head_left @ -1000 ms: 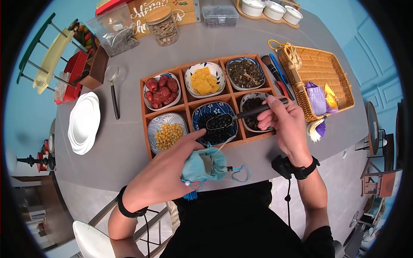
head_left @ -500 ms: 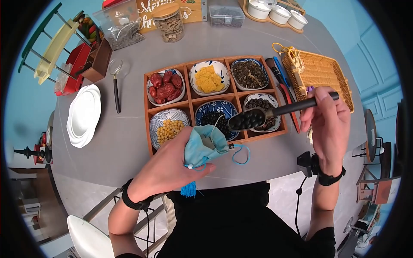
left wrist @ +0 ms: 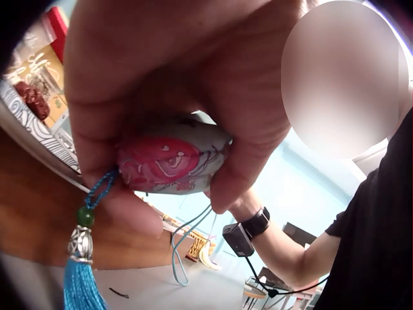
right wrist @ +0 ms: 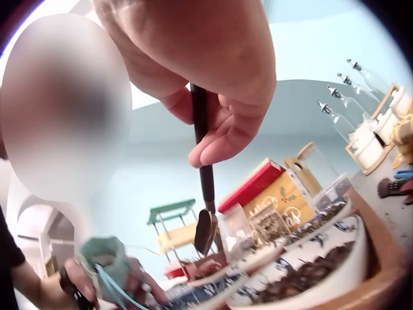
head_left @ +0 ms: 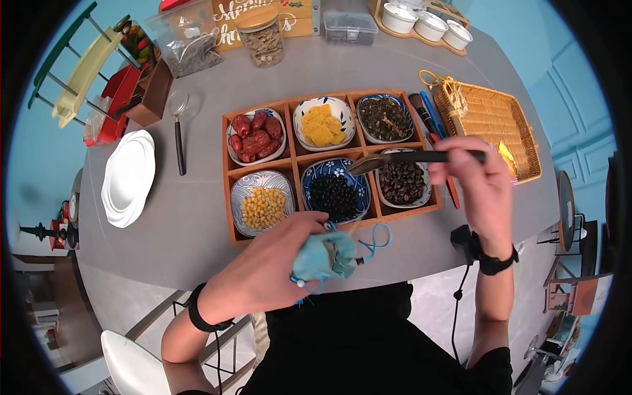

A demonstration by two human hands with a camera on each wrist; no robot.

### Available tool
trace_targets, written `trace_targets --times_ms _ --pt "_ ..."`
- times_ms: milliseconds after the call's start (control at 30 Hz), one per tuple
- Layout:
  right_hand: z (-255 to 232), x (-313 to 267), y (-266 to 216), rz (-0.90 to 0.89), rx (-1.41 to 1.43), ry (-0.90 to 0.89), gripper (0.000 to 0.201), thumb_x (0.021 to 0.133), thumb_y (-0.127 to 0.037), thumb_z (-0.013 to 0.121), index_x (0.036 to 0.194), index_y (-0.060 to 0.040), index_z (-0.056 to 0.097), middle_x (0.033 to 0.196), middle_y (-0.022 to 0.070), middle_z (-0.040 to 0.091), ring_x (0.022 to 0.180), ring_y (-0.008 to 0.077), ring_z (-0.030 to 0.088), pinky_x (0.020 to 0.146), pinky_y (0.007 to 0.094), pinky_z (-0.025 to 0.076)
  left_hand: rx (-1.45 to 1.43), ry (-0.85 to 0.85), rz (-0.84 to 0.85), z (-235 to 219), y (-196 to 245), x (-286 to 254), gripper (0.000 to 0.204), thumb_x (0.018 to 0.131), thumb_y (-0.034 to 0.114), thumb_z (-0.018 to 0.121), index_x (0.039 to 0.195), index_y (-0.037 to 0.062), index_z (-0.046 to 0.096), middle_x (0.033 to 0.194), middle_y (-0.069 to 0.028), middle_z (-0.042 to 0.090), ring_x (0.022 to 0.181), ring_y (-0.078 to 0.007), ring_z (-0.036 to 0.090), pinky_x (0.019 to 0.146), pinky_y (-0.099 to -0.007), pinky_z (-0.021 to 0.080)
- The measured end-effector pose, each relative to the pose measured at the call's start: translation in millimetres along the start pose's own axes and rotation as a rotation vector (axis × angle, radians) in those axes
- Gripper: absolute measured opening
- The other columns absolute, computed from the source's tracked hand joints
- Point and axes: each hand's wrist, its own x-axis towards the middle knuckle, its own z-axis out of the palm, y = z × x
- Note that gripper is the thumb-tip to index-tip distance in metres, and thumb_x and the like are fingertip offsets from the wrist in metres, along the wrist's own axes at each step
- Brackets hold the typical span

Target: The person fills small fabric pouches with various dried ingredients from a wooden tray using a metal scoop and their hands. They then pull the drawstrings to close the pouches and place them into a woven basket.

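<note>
Pouch of teal cloth [head_left: 315, 261] pinched in left hand [head_left: 258, 271] just beside a wooden tray [head_left: 289, 131], scoop [head_left: 409, 157] pinched by its handle in right hand [head_left: 479, 183], with black beans [head_left: 334, 197] perhaps at risk of spilling onto the table [head_left: 174, 220] from any sagging mouth or hasty tilt.
</note>
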Motion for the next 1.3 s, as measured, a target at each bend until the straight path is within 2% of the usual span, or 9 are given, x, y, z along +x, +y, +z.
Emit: trace_targets --times_ms 67,133,267,500,900,1000,1167,1200,1300 --pt "7 8 15 0.028 -0.063 -0.172 0.019 0.099 -0.007 0.056 0.114 0.0028 0.063 0.097 0.0077 0.07 0.087 0.0124 0.069 0.079 0.0242 0.055 0.161 -0.116 -0.017 -1 8 2 0.056 0.07 0.011 0.078 0.119 0.0049 0.053 0.14 -0.0153 0.048 0.115 -0.0384 0.057 0.096 -0.0423 0.048" --pt "18 13 17 0.101 -0.002 -0.235 0.019 0.1 -0.007 0.056 0.114 0.0026 0.063 0.097 0.0077 0.07 0.089 0.0127 0.069 0.083 0.025 0.055 0.216 -0.163 -0.043 -3 13 5 0.055 0.071 0.013 0.078 0.119 0.0046 0.052 0.14 -0.0163 0.048 0.116 -0.0391 0.057 0.096 -0.0429 0.047" --pt "22 18 30 0.061 0.021 -0.273 0.019 0.1 -0.008 0.055 0.113 0.003 0.063 0.098 0.0082 0.07 0.089 0.0129 0.069 0.084 0.0262 0.055 0.311 -0.231 -0.026 -3 12 11 0.054 0.074 0.016 0.078 0.118 0.003 0.051 0.14 -0.0196 0.047 0.116 -0.0408 0.056 0.095 -0.0439 0.047" --pt "11 10 38 0.268 0.016 -0.223 0.019 0.1 -0.011 0.056 0.108 0.0043 0.063 0.085 0.009 0.071 0.075 0.0118 0.068 0.072 0.0239 0.056 0.331 -0.307 -0.046 -5 15 20 0.052 0.075 0.016 0.077 0.117 0.0015 0.05 0.137 -0.0212 0.048 0.114 -0.0414 0.056 0.093 -0.0438 0.048" --pt "21 5 48 0.421 0.234 -0.009 0.025 0.1 -0.018 0.056 0.098 0.0052 0.063 0.076 0.0128 0.069 0.062 0.0154 0.068 0.06 0.0239 0.056 0.161 -0.125 -0.1 -2 10 11 0.062 0.07 0.013 0.079 0.124 0.0018 0.05 0.137 -0.0171 0.054 0.115 -0.0381 0.058 0.096 -0.0412 0.048" --pt "14 7 45 0.392 0.28 0.056 0.026 0.1 -0.019 0.056 0.096 0.0049 0.064 0.074 0.0132 0.069 0.06 0.0158 0.067 0.058 0.0239 0.055 0.1 0.024 -0.045 -3 9 5 0.061 0.07 0.01 0.081 0.123 0.0027 0.051 0.129 -0.0159 0.059 0.109 -0.0337 0.063 0.092 -0.0392 0.05" --pt "0 12 30 0.265 0.324 0.138 0.025 0.1 -0.019 0.056 0.096 0.0039 0.064 0.072 0.0122 0.07 0.057 0.016 0.066 0.054 0.0244 0.054 -0.096 0.056 -0.234 -5 7 5 0.057 0.075 0.012 0.083 0.122 0.0038 0.053 0.108 -0.0107 0.065 0.098 -0.0196 0.064 0.087 -0.032 0.05" --pt "-4 13 24 0.267 0.321 0.132 0.025 0.1 -0.019 0.056 0.096 0.0039 0.064 0.072 0.0122 0.07 0.057 0.016 0.066 0.054 0.0244 0.054 -0.1 0.06 -0.236 -4 5 5 0.057 0.075 0.012 0.083 0.122 0.0038 0.053 0.108 -0.0107 0.065 0.098 -0.0196 0.064 0.087 -0.032 0.05" --pt "-12 14 2 0.123 0.276 0.148 0.024 0.1 -0.016 0.055 0.096 0.0051 0.065 0.071 0.0127 0.07 0.054 0.016 0.065 0.053 0.024 0.054 -0.168 0.127 -0.177 0 1 7 0.049 0.078 0.015 0.08 0.116 0.0009 0.053 0.1 -0.0162 0.066 0.091 -0.0311 0.067 0.081 -0.0373 0.052"
